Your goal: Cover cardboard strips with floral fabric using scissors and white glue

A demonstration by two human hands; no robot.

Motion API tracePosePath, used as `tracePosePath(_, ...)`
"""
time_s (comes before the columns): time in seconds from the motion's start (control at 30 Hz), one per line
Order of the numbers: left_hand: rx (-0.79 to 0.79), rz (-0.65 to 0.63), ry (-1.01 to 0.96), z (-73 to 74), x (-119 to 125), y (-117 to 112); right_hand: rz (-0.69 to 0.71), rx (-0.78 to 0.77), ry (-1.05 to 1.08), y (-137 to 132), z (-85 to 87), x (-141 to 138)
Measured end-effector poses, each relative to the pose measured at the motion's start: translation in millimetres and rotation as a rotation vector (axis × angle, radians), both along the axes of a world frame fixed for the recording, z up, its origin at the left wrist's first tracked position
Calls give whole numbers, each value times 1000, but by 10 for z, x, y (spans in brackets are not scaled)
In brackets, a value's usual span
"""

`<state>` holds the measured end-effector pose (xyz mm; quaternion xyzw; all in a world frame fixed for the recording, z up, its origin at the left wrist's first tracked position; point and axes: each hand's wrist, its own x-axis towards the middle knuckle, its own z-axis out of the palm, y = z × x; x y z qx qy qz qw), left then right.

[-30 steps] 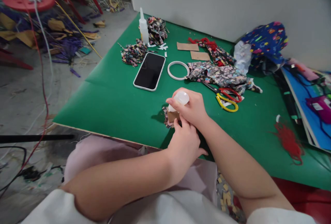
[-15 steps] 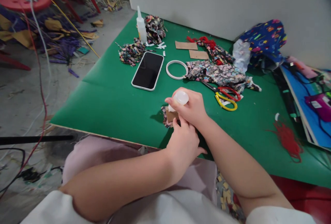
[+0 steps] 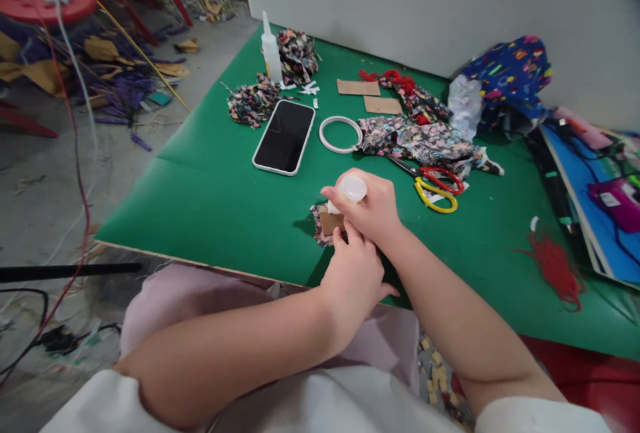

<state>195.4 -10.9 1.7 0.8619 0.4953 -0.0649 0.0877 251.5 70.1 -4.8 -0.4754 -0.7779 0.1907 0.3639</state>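
My right hand (image 3: 373,210) is closed around a white squeeze bottle (image 3: 353,188), tipped with its round base up and its lower end over a small brown cardboard piece (image 3: 330,222). The bottle's tip is hidden. Under the cardboard, floral fabric (image 3: 317,228) sticks out at the edges. My left hand (image 3: 354,270) rests beside and below the right one, fingertips on the near edge of the cardboard, thumb stretched away to the right. Both hands hide the right part of the piece.
On the green table (image 3: 210,193) lie a phone (image 3: 284,137), a tape ring (image 3: 323,134), scissors (image 3: 437,190), floral fabric (image 3: 425,140) and cardboard pieces (image 3: 359,87). A second bottle (image 3: 272,56) stands at the back. Red threads (image 3: 557,270) lie to the right.
The bottle and my right hand have shifted very slightly right over the cardboard. My left hand stays at the piece, and the view has moved a little.
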Motion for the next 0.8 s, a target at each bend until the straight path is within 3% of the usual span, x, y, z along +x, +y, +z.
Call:
tracePosePath(0.17,0,-2,-11,-7,-2,-11,58,-24,-20,11,-3,0)
tracePosePath(0.37,-5,5,-27,4,2,2,-40,13,-11,7,4,13)
tracePosePath(0.8,-46,9,-7,44,4,32,-55,53,-37,5,-7,35)
